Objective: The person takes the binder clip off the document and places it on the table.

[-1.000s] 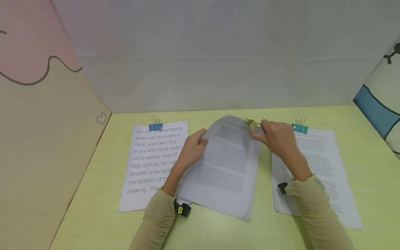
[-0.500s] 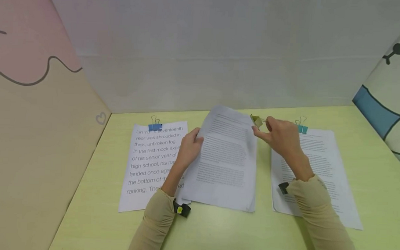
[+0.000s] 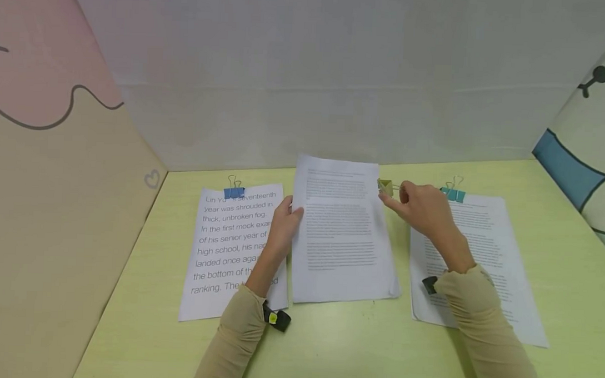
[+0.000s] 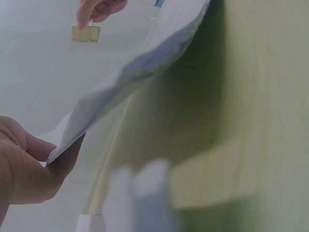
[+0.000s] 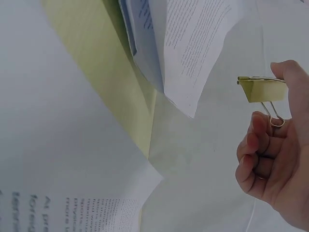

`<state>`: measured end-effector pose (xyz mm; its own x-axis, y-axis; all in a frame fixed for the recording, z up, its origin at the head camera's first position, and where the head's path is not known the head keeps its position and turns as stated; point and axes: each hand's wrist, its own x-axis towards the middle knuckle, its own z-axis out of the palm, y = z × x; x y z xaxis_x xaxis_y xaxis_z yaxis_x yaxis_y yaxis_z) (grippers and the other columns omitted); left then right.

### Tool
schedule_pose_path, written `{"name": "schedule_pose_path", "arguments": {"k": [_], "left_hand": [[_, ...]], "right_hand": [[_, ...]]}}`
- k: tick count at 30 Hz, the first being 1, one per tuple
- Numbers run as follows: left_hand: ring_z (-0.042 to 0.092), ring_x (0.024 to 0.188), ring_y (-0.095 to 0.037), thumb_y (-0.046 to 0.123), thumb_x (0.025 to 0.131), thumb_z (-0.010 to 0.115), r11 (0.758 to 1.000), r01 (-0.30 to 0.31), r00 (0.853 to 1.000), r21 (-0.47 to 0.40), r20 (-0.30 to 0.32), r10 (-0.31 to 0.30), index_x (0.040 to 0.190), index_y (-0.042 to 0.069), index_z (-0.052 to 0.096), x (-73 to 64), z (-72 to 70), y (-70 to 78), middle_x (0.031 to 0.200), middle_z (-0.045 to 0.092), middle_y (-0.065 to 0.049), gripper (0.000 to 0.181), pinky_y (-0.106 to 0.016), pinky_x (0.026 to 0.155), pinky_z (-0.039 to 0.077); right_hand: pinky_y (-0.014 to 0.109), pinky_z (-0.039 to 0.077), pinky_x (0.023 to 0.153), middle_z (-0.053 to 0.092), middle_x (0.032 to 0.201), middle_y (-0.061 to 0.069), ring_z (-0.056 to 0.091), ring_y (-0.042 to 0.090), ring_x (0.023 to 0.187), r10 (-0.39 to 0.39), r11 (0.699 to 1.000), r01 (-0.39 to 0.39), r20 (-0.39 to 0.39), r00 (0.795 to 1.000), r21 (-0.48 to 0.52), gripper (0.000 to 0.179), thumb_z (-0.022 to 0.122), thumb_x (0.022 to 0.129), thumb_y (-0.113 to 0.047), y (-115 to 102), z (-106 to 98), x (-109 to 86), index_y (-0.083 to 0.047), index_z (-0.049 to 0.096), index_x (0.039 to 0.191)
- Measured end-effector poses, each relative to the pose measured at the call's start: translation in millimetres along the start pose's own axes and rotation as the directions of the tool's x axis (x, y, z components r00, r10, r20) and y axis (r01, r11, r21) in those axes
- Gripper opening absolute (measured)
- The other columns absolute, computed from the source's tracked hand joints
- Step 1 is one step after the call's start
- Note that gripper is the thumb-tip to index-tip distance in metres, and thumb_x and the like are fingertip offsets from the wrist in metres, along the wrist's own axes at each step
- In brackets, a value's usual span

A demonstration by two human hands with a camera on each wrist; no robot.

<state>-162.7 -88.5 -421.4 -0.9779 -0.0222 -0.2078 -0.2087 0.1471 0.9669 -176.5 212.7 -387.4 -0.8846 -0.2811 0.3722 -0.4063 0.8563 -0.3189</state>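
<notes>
My left hand [image 3: 283,226] grips the left edge of a stack of printed sheets [image 3: 338,229], thumb on the front and fingers hidden behind. The stack is tilted up off the pale green table, its text toward the head camera. In the left wrist view the sheets bend in a curve away from the thumb [image 4: 41,147]. My right hand [image 3: 424,211] holds a yellow binder clip [image 3: 385,186] by its wire handles, close to the stack's upper right edge. In the right wrist view the clip [image 5: 264,91] hangs apart from the paper, nothing between its lips.
On the left lies a large-print stack [image 3: 235,248] with a blue binder clip [image 3: 234,193] at its top. A second clipped stack [image 3: 474,273], under a teal binder clip [image 3: 453,195], lies beneath the right forearm. A pale wall [image 3: 335,101] stands behind the table.
The left hand has straightened the middle stack from bent and slanted to nearly upright, shifting slightly left. The yellow binder clip, overlapping the paper's corner earlier, now sits just right of its edge.
</notes>
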Motion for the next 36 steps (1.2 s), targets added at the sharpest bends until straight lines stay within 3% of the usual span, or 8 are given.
{"name": "schedule_pose_path", "arguments": {"k": [3,8,10,14,18,27,36], "left_hand": [[0.066,0.087,-0.02,0.018,0.108,0.045,1.0,0.006,1.0,-0.003,0.007,-0.006,0.15,0.012,0.049,0.9,1.2,-3.3,0.117,0.068,-0.01,0.042,-0.03,0.072,0.052],[0.066,0.09,-0.021,0.018,0.108,0.045,1.0,0.011,1.0,-0.002,0.017,-0.011,0.15,0.01,0.048,1.1,1.5,-4.7,0.119,0.067,-0.011,0.043,-0.031,0.074,0.053],[0.067,0.093,-0.022,0.018,0.108,0.044,1.0,0.024,1.0,0.0,0.02,-0.024,0.151,0.01,0.047,1.0,1.5,-5.0,0.121,0.066,-0.012,0.044,-0.032,0.075,0.053],[0.067,0.101,-0.024,0.018,0.108,0.044,0.999,0.054,0.998,0.008,0.026,-0.054,0.153,0.009,0.044,1.0,2.0,-6.0,0.128,0.065,-0.013,0.046,-0.033,0.08,0.054],[0.067,0.104,-0.024,0.018,0.108,0.045,0.997,0.074,0.997,0.01,0.029,-0.074,0.154,0.009,0.044,1.6,2.5,-5.9,0.129,0.064,-0.013,0.047,-0.034,0.083,0.054],[0.067,0.099,-0.024,0.018,0.108,0.046,0.994,0.102,0.994,0.029,0.04,-0.103,0.154,0.008,0.044,0.9,-2.7,0.2,0.123,0.064,-0.013,0.048,-0.034,0.079,0.055],[0.065,0.101,-0.025,0.018,0.107,0.047,0.994,0.097,0.994,0.04,0.04,-0.099,0.153,0.007,0.045,1.6,-4.8,0.1,0.125,0.064,-0.014,0.047,-0.035,0.081,0.053]], "right_hand": [[0.031,0.032,0.043,0.049,0.056,0.004,0.041,0.018,0.045,0.06,0.998,-0.06,0.079,0.995,0.003,0.048,0.062,0.101,-0.045,0.6,-1.9,0.3,-0.002,0.057,0.081],[0.034,0.04,0.049,0.055,0.061,0.008,0.048,0.022,0.051,0.138,0.99,-0.142,0.206,0.969,0.008,0.049,0.06,0.102,-0.045,0.4,-5.4,2.7,0.001,0.06,0.087],[0.034,0.04,0.054,0.054,0.065,0.008,0.049,0.022,0.057,0.173,0.981,-0.19,0.292,0.941,0.029,0.052,0.057,0.103,-0.049,0.3,-5.7,3.8,0.001,0.059,0.087],[0.034,0.04,0.06,0.053,0.066,0.006,0.05,0.021,0.061,0.217,0.957,-0.28,0.455,0.864,0.076,0.055,0.053,0.104,-0.054,1.4,-2.9,5.3,-0.002,0.056,0.083],[0.035,0.044,0.061,0.057,0.063,0.007,0.054,0.019,0.058,0.224,0.941,-0.322,0.516,0.827,0.107,0.056,0.052,0.104,-0.055,3.5,0.5,5.9,-0.005,0.055,0.08],[0.034,0.04,0.058,0.052,0.059,0.004,0.049,0.019,0.056,0.278,0.928,-0.366,0.522,0.807,0.073,0.06,0.048,0.104,-0.059,9.2,-6.0,4.4,-0.009,0.049,0.071],[0.033,0.038,0.057,0.045,0.055,0.002,0.044,0.017,0.053,0.264,0.932,-0.355,0.544,0.796,0.068,0.062,0.049,0.104,-0.059,12.9,-9.2,3.1,-0.01,0.047,0.066]]}}
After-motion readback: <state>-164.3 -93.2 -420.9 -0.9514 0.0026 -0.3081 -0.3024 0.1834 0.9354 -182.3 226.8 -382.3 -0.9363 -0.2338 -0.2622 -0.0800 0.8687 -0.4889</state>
